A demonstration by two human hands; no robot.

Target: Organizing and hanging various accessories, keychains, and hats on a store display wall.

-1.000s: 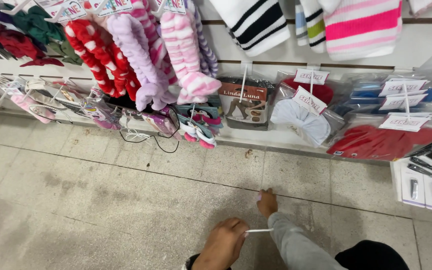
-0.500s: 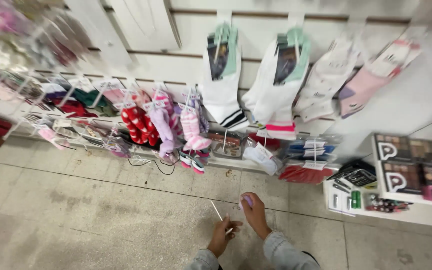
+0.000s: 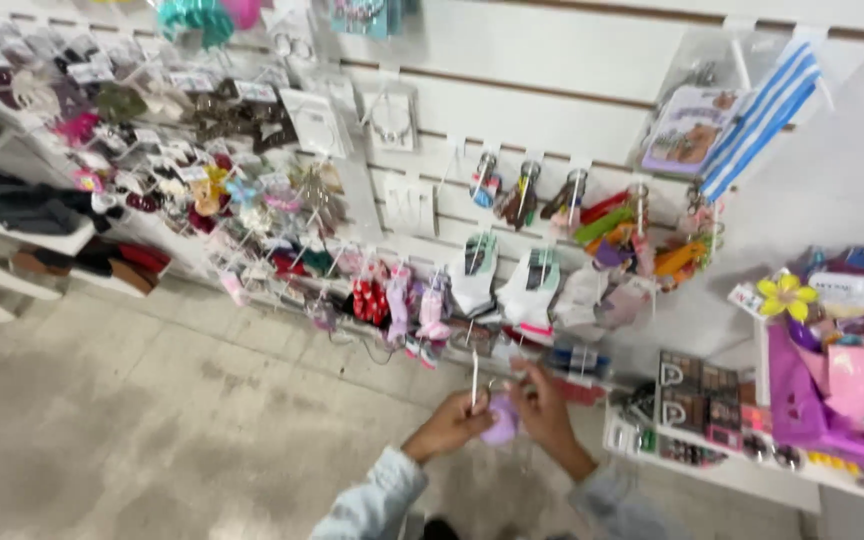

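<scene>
My left hand [image 3: 449, 426] and my right hand [image 3: 543, 410] are raised together in front of me, low in the head view. Between them sits a small purple soft item [image 3: 501, 422], held by both hands. My left hand also pinches a thin white stick [image 3: 474, 381] that points straight up. Both sleeves are light grey. The picture is blurred, so the purple item's kind is unclear.
A white slat wall [image 3: 512, 70] carries hooks with socks [image 3: 473, 272], hair clips and packaged accessories. A shelf unit [image 3: 722, 465] at the right holds small boxes and pink items. Low white shelves [image 3: 12, 235] stand at the left. Grey tiled floor [image 3: 152, 420] lies below.
The view has risen from the floor to the wall display. My hands lifted from the tiles and came together, and the purple item now sits between them.
</scene>
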